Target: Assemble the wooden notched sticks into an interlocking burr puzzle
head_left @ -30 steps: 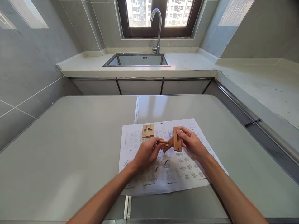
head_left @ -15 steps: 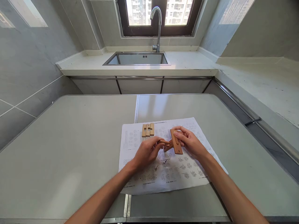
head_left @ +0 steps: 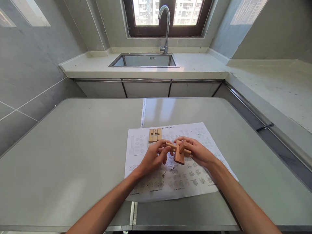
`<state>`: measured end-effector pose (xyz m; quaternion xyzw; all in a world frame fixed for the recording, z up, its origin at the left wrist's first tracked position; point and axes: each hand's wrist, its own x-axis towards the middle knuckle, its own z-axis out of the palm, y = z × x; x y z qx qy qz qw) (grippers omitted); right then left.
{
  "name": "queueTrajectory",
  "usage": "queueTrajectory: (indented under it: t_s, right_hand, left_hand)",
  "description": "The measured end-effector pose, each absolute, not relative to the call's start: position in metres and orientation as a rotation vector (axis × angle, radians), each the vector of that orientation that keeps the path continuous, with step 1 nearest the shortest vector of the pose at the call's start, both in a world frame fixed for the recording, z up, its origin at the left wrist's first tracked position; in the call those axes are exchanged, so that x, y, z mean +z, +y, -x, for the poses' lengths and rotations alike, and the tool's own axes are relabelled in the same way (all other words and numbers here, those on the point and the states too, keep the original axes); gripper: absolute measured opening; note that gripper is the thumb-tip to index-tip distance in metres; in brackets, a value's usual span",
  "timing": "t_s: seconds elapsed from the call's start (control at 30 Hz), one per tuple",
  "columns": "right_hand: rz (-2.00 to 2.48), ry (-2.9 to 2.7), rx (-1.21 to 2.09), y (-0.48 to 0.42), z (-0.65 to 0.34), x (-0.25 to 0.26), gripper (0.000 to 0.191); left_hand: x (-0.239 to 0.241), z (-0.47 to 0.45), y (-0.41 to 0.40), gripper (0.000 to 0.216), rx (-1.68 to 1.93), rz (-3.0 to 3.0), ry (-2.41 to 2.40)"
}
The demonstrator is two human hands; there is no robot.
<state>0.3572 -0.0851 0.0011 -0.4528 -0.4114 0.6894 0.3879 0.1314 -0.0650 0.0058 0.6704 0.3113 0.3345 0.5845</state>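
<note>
Crossed wooden puzzle pieces [head_left: 179,151] are held just above the instruction sheet [head_left: 175,175], the left hand [head_left: 153,157] pinching the thin bar and the right hand [head_left: 198,152] grasping the slotted block. Notches are best aligned squarely before being pressed together; spare blocks [head_left: 155,135] lie nearby.

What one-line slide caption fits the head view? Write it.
Both hands, left hand and right hand, hold crossed wooden pieces above a printed sheet, beside spare wooden blocks.
</note>
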Motion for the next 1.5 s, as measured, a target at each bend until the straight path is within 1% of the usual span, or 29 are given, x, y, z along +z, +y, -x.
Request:
queueTrajectory:
  t_s: [0.13, 0.3, 0.33, 0.43, 0.47, 0.5, 0.6, 0.67, 0.93, 1.17, 1.37, 1.5]
  right_hand:
    - [1.064, -0.988, 1.836, -0.085, -0.356, -0.001, 0.042]
    - [0.987, -0.966, 1.866, -0.086, -0.351, -0.005, 0.040]
    - [0.987, -0.959, 1.863, -0.086, -0.351, -0.005, 0.040]
    - [0.984, -0.938, 1.856, -0.086, -0.350, -0.007, 0.040]
    - [0.983, -0.934, 1.859, -0.086, -0.349, -0.007, 0.040]
    - [0.981, -0.930, 1.864, -0.086, -0.349, -0.007, 0.041]
    - [0.973, -0.913, 1.883, -0.087, -0.347, -0.005, 0.042]
    - [0.959, -0.898, 1.891, -0.088, -0.347, -0.004, 0.042]
    - [0.958, -0.834, 1.914, -0.090, -0.345, 0.000, 0.042]
    - [1.000, -0.973, 1.783, -0.090, -0.338, -0.006, 0.041]
    - [0.982, -0.903, 1.802, -0.091, -0.340, -0.008, 0.036]
    - [1.026, -0.789, 1.753, -0.087, -0.344, -0.007, 0.034]
  left_hand:
    - [0.005, -0.132, -0.066, 0.041, 0.787, -1.495, 0.762]
    - [0.011, -0.128, -0.065, 0.062, 0.722, -1.545, 0.754]
    - [0.011, -0.127, -0.066, 0.069, 0.698, -1.528, 0.720]
    - [0.011, -0.127, -0.069, 0.105, 0.637, -1.465, 0.652]
    - [0.011, -0.128, -0.070, 0.110, 0.637, -1.452, 0.657]
    - [0.010, -0.129, -0.071, 0.108, 0.647, -1.444, 0.671]
    - [0.009, -0.132, -0.072, 0.086, 0.697, -1.452, 0.696]
    - [0.008, -0.132, -0.071, 0.080, 0.706, -1.465, 0.692]
    - [0.007, -0.132, -0.069, 0.074, 0.759, -1.480, 0.673]
    - [0.007, -0.131, -0.070, 0.068, 0.781, -1.659, 0.779]
    - [0.010, -0.134, -0.072, 0.073, 0.781, -1.642, 0.778]
    - [0.008, -0.136, -0.071, 0.071, 0.788, -1.658, 0.792]
